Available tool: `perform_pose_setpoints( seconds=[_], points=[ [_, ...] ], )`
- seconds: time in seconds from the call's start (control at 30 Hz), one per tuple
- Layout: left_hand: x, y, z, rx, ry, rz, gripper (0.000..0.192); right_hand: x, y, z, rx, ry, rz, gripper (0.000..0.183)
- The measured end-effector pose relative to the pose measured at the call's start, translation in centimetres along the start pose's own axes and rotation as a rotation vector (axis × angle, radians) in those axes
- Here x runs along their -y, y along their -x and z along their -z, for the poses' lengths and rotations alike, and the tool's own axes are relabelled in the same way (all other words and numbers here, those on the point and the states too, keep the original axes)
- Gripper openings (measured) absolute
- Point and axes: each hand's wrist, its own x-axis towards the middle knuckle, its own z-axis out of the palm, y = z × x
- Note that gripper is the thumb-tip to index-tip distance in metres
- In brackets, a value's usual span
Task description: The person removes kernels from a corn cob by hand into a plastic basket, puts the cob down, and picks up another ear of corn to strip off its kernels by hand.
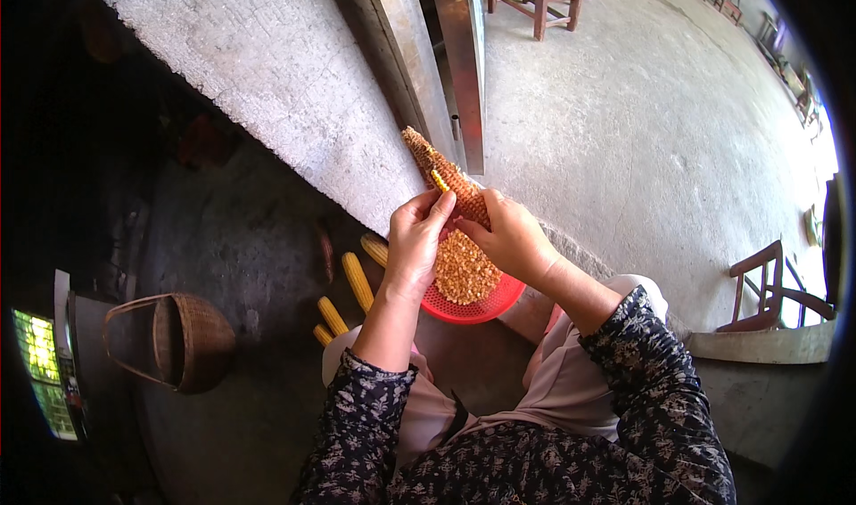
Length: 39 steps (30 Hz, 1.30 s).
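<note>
Both my hands are on one corn cob (461, 187), mostly bare and reddish brown, with a short row of yellow kernels left on its near side. My right hand (511, 234) grips its lower end. My left hand (418, 234) has its thumb and fingers closed at the cob's left side, by those kernels; whether loose kernels are in it is hidden. Below the hands is a red plastic colander (471, 314) holding a heap of loose corn kernels (466, 271). Several unshelled yellow ears of corn (358, 281) lie to the left of my left forearm.
A wicker basket (204, 344) with a tall handle rests on the dark floor at left. A stripped cob (326, 254) lies near the ears. Ahead are a door frame (461, 70) and a wooden stool (542, 0); a wooden chair (762, 291) is at right.
</note>
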Motion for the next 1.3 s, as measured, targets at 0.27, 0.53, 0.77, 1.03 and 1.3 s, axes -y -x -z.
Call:
perform_pose_setpoints(
  seconds=[0.27,0.53,0.77,1.03,1.3],
  points=[
    [0.1,0.0,0.0,0.042,0.076,0.024,0.021,-0.4,0.0,0.0,0.001,-0.021,-0.009,0.037],
    [-0.5,0.0,0.0,0.069,0.126,0.075,0.021,0.0,0.3,0.1,0.017,0.004,-0.023,0.037],
    [0.3,0.0,0.2,-0.008,0.014,0.013,0.021,-0.1,0.3,0.1,0.010,-0.009,0.007,0.037],
    [0.5,0.1,0.1,-0.001,-0.041,-0.017,0.021,-0.5,0.3,0.2,0.034,-0.046,0.001,0.039],
    [0.7,0.1,0.1,0.002,-0.093,-0.045,0.021,-1.0,0.1,0.1,0.068,-0.143,-0.006,0.041]
  ],
)
